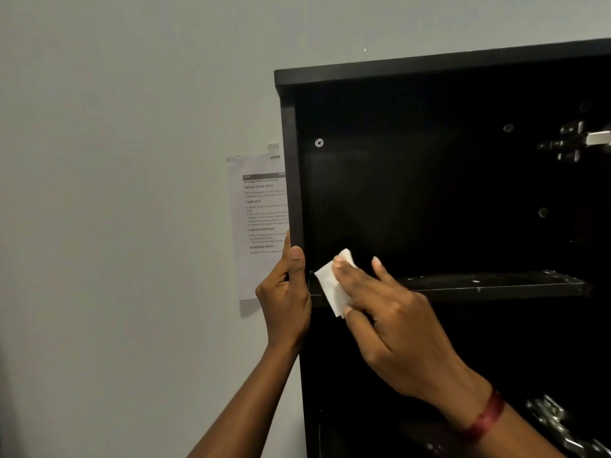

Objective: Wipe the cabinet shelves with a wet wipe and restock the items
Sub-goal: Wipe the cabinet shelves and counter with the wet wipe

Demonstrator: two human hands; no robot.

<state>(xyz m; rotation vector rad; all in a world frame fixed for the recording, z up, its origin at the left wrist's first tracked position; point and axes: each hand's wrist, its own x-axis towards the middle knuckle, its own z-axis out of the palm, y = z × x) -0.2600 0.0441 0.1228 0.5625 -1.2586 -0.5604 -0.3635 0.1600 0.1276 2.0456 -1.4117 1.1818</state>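
Note:
A tall black cabinet (446,180) stands open against a pale wall. Its upper compartment holds nothing, and a dark shelf (489,285) crosses it at mid height. My left hand (286,292) grips the cabinet's left side panel (292,173), thumb on the front edge. My right hand (390,319) presses a folded white wet wipe (332,287) with straight fingers onto the shelf's left end, by the corner with the side panel. The compartment below the shelf is too dark to make out.
A printed instruction sheet (261,223) is taped to the wall just left of the cabinet, partly behind its side panel. Metal door hinges show at the right edge, one high (577,140) and one low (558,421). A screw head (319,142) sits in the back panel.

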